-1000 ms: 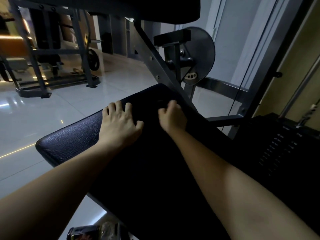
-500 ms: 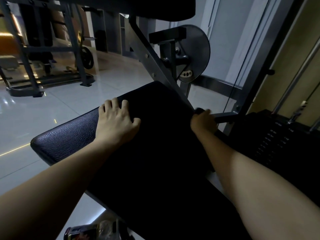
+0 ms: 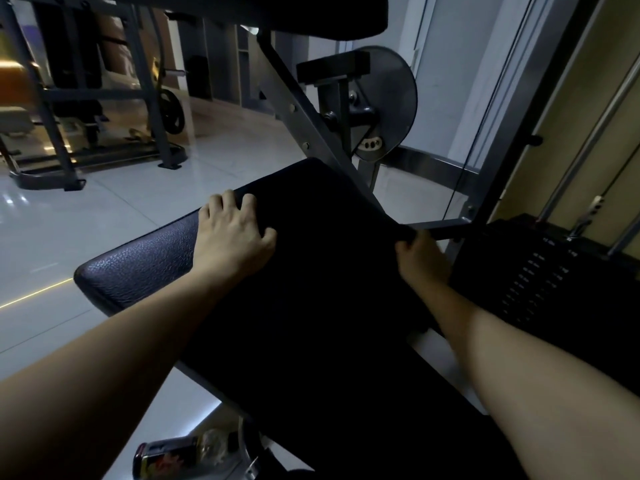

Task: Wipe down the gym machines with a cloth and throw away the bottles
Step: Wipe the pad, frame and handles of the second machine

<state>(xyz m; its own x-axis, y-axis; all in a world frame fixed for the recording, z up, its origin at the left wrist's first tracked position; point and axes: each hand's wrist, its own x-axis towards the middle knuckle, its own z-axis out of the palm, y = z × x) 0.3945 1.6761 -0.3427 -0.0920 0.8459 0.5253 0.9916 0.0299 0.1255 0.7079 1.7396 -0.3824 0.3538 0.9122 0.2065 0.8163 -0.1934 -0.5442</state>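
- Pad: bench seat, grained leatherette, rounded corner; L part bare, rest under cloth, which is matte black and lies flat
- Surroundings: grey steel strut and round disc behind pad; weight stack to R; glossy tiled floor; L forearm hides pad's near edge
- Bottle: clear crumpled plastic w/ dark label, lying on floor below pad, well apart from both hands
- Left hand: fingers slightly spread and bent, tips at cloth's L edge; grip cannot be told
- Right hand: fingers curled, pinching cloth fold at pad's R edge
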